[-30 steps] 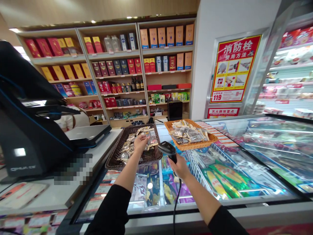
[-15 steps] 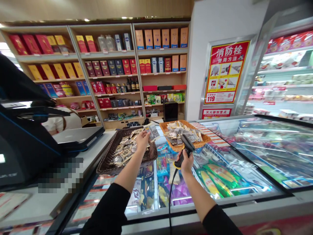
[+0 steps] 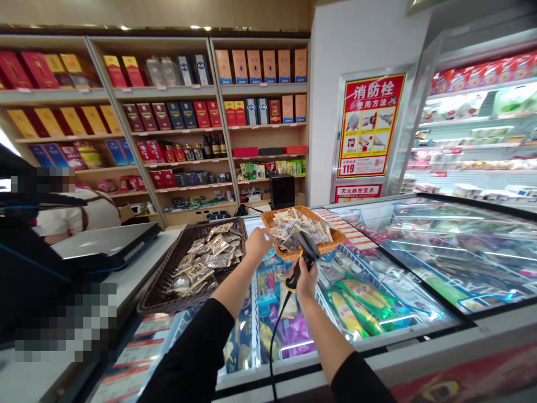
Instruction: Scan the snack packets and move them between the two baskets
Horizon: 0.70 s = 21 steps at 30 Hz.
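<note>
Two baskets: a dark wicker basket point(image 3: 168, 280) and an orange wicker basket point(image 3: 335, 242), both full of snack packets, sit on the freezer lid point(image 3: 419, 246).
Head view, left hand point(image 3: 257, 244): half a second ago it pinched a packet over the dark basket; now it reaches the orange basket's near rim, fingers curled, contents hidden.
Right hand point(image 3: 305, 280): one barcode scanner point(image 3: 302, 256), gripped by the handle, head raised toward the orange basket.
Change: attention has shifted between baskets.
</note>
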### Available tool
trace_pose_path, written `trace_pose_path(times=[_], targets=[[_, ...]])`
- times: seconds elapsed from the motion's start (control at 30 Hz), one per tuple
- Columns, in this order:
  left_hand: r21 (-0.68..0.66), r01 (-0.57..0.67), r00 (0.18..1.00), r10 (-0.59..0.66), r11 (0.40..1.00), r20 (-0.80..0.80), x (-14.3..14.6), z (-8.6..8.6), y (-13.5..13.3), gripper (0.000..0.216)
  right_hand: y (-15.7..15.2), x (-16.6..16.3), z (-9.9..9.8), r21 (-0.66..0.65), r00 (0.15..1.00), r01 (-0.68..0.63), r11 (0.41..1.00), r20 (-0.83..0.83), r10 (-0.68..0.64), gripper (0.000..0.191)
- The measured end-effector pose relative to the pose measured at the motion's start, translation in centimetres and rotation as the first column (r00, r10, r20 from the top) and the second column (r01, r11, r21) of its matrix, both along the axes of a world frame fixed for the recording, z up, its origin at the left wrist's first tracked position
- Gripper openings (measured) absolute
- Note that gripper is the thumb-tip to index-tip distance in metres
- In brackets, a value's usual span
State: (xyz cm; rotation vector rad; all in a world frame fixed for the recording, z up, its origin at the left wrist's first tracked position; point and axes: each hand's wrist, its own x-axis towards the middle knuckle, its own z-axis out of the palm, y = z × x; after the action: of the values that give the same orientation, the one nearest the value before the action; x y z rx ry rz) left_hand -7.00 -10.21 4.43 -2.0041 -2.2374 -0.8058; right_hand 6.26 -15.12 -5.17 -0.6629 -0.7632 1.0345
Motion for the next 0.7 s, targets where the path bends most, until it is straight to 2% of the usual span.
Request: trace_pose_path(times=[0.1,0.17,0.23,0.3,0.37,0.43,0.53,0.6,0.63,0.7], targets=[[-0.057,-0.111,0.989,0.105,0.992,-0.103,-5.9,0.6,-2.1,0.028,-1.1,-1.3,0.1,0.014,0.965,-0.234,0.972,0.127,0.230,0.030],[-0.133,-0.209,0.968,0.186,0.969,-0.166,-9.6,0.0,-3.9,0.031,-1.9,-2.1,0.2,0.017,0.912,-0.369,0.929,0.200,0.359,0.031],[-0.242,-0.281,0.950,0.233,0.929,-0.208,-12.3,-1.2,-5.4,0.037,-2.6,-2.6,0.3,0.017,0.872,-0.444,0.896,0.239,0.428,0.033],[-0.292,-0.369,0.924,0.313,0.882,-0.221,-13.5,-2.4,-6.2,0.047,-2.8,-2.6,0.2,0.017,0.859,-0.470,0.883,0.241,0.453,0.034],[-0.300,-0.440,0.896,0.388,0.847,-0.217,-13.5,-3.2,-6.4,0.059,-2.7,-2.3,-0.2,0.014,0.866,-0.461,0.887,0.226,0.446,0.034],[-0.290,-0.440,0.897,0.403,0.850,-0.178,-12.9,-3.4,-6.2,0.070,-2.4,-1.8,-0.6,0.004,0.879,-0.440,0.898,0.205,0.430,0.034],[-0.194,-0.271,0.961,0.276,0.943,-0.002,-12.2,-3.2,-5.6,0.079,-2.0,-1.4,-1.2,-0.015,0.890,-0.420,0.907,0.187,0.415,0.034],[-0.010,-0.122,0.978,0.122,0.992,0.172,-12.2,-3.1,-5.3,0.081,-1.8,-1.4,-1.5,-0.017,0.888,-0.421,0.907,0.196,0.416,0.033],[0.101,-0.074,0.963,0.045,0.992,0.264,-12.3,-3.1,-5.2,0.082,-1.8,-1.5,-1.6,-0.017,0.885,-0.425,0.905,0.204,0.419,0.033],[0.267,-0.062,0.899,-0.062,0.962,0.432,-12.6,-3.3,-5.1,0.081,-1.7,-1.6,-1.7,-0.014,0.879,-0.436,0.900,0.207,0.429,0.032]])
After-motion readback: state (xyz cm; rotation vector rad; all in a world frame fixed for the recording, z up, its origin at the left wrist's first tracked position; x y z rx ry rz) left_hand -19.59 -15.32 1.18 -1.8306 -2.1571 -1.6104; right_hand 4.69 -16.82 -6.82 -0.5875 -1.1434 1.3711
